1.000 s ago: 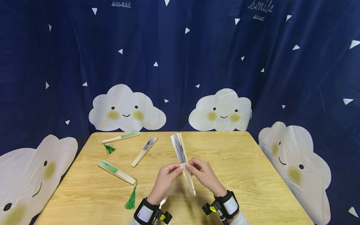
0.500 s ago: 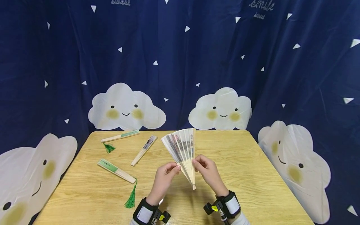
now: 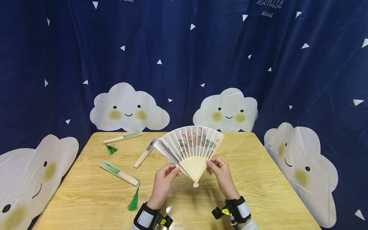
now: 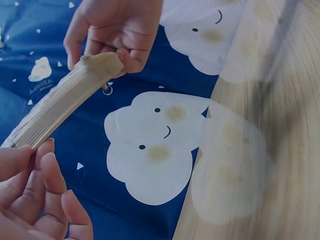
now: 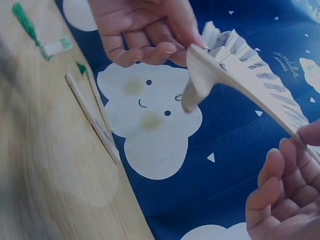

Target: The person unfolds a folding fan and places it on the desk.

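A folding fan (image 3: 193, 143) is spread wide above the table, its pale leaf printed with pink blossoms and its wooden ribs meeting at a pivot near the bottom. My left hand (image 3: 164, 183) pinches the left outer rib between thumb and fingers. On the other side, my right hand (image 3: 222, 175) pinches the right outer rib. Seen from the left wrist, the fan's ribs (image 4: 65, 100) stretch between the left hand (image 4: 40, 200) and the right hand (image 4: 117, 30). In the right wrist view the pleated leaf (image 5: 265, 80) shows edge-on.
Left on the table (image 3: 267, 191) lie a folded green fan with a tassel (image 3: 119, 172), another folded green fan (image 3: 123, 137) at the back, and a folded dark-printed fan (image 3: 145, 153) partly behind the spread one. A blue curtain (image 3: 178, 73) with clouds hangs behind.
From a nearly folded state, the fan has been spread into a broad arc. My hands have moved apart, the right hand outward to the right and the left slightly left, both still pinching the outer ribs.
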Motion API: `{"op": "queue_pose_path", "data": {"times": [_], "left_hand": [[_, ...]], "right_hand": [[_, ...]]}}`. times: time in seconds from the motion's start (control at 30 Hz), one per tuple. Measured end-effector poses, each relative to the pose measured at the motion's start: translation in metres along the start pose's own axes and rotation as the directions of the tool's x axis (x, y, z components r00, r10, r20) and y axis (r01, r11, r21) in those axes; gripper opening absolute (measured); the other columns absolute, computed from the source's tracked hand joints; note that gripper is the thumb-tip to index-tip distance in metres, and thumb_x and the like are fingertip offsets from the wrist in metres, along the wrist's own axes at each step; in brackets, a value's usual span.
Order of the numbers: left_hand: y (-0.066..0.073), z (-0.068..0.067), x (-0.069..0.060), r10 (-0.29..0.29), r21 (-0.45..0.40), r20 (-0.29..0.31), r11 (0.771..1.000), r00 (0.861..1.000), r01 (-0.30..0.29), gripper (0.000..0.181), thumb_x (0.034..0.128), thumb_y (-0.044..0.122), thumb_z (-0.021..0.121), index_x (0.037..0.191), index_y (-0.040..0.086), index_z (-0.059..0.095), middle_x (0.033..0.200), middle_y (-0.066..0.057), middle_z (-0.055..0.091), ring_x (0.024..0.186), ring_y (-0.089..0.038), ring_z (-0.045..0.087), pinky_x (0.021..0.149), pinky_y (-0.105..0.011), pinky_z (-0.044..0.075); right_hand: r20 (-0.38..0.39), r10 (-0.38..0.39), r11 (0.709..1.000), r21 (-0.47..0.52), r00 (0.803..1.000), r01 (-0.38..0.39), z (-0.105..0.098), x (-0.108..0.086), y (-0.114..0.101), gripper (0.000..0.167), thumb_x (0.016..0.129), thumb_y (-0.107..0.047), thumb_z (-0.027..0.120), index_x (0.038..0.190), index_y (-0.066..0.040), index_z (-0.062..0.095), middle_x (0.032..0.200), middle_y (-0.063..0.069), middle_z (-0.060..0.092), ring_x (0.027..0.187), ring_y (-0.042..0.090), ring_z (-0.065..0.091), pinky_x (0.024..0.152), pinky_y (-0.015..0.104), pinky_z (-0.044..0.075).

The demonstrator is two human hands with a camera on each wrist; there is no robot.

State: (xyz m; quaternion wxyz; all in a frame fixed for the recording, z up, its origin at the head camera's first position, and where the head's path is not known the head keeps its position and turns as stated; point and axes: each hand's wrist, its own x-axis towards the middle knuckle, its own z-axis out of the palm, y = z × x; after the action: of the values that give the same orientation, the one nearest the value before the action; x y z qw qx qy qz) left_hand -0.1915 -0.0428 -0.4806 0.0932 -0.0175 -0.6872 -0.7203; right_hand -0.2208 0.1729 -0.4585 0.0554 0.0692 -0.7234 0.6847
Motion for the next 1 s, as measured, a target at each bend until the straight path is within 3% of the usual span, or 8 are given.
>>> {"op": "queue_pose_path", "data": {"times": [0.07,0.2,0.37,0.57,0.8,1.0], "left_hand": [[0.0,-0.001,0.0,-0.009,-0.015,-0.018,1.0,1.0,0.009,0.021,0.0924,0.017,0.067,0.097,-0.003,0.067,0.078,0.0,0.067,0.073,-0.012,0.065,0.074,-0.026,0.053],[0.001,-0.003,0.001,-0.044,-0.071,-0.054,0.997,0.998,0.04,0.024,0.0926,0.017,0.067,0.098,-0.006,0.064,0.076,0.005,0.066,0.072,-0.011,0.066,0.075,-0.026,0.054],[-0.002,-0.005,0.002,-0.069,-0.15,-0.089,0.987,0.994,0.055,0.025,0.0928,0.016,0.066,0.098,-0.008,0.06,0.077,-0.003,0.069,0.071,-0.009,0.068,0.076,-0.027,0.057],[-0.005,-0.003,0.001,-0.093,-0.223,-0.123,0.973,0.988,0.064,0.024,0.0942,0.016,0.064,0.096,-0.008,0.059,0.082,-0.014,0.075,0.077,-0.016,0.073,0.071,-0.026,0.056],[-0.01,0.004,0.001,-0.17,-0.38,-0.175,0.92,0.97,0.093,0.017,0.0928,0.009,0.065,0.09,-0.005,0.056,0.078,-0.012,0.075,0.073,-0.015,0.074,0.066,-0.026,0.058],[-0.017,0.01,0.001,-0.217,-0.487,-0.205,0.868,0.955,0.092,0.013,0.0927,0.006,0.063,0.084,0.001,0.055,0.074,-0.006,0.073,0.073,-0.015,0.074,0.065,-0.025,0.058]], "right_hand": [[-0.016,0.023,0.999,0.05,1.0,-0.022,-0.002,-0.001,0.001,0.025,0.094,-0.016,0.064,0.08,-0.001,0.05,0.07,-0.002,0.059,0.063,0.011,0.057,0.061,0.025,0.049],[-0.043,0.058,0.985,0.166,0.997,-0.05,-0.007,-0.002,0.003,0.02,0.094,-0.014,0.064,0.078,-0.006,0.055,0.071,-0.003,0.063,0.063,0.01,0.059,0.061,0.023,0.049],[-0.048,0.077,0.953,0.296,0.996,-0.059,-0.011,-0.005,0.008,0.017,0.095,-0.01,0.062,0.078,-0.009,0.059,0.072,-0.003,0.067,0.063,0.008,0.061,0.059,0.019,0.051],[-0.071,0.144,0.888,0.45,0.987,-0.097,-0.01,-0.01,0.017,0.017,0.095,-0.009,0.061,0.078,-0.011,0.062,0.073,-0.002,0.07,0.066,0.007,0.065,0.061,0.017,0.054],[-0.117,0.185,0.806,0.586,0.976,-0.082,0.001,-0.017,0.026,0.023,0.098,-0.006,0.056,0.075,-0.009,0.06,0.074,0.0,0.07,0.067,0.009,0.065,0.063,0.017,0.054],[-0.198,0.232,0.772,0.633,0.952,-0.057,0.015,-0.022,0.031,0.021,0.098,-0.011,0.057,0.078,-0.01,0.059,0.076,0.0,0.068,0.07,0.01,0.063,0.066,0.018,0.053]]}}
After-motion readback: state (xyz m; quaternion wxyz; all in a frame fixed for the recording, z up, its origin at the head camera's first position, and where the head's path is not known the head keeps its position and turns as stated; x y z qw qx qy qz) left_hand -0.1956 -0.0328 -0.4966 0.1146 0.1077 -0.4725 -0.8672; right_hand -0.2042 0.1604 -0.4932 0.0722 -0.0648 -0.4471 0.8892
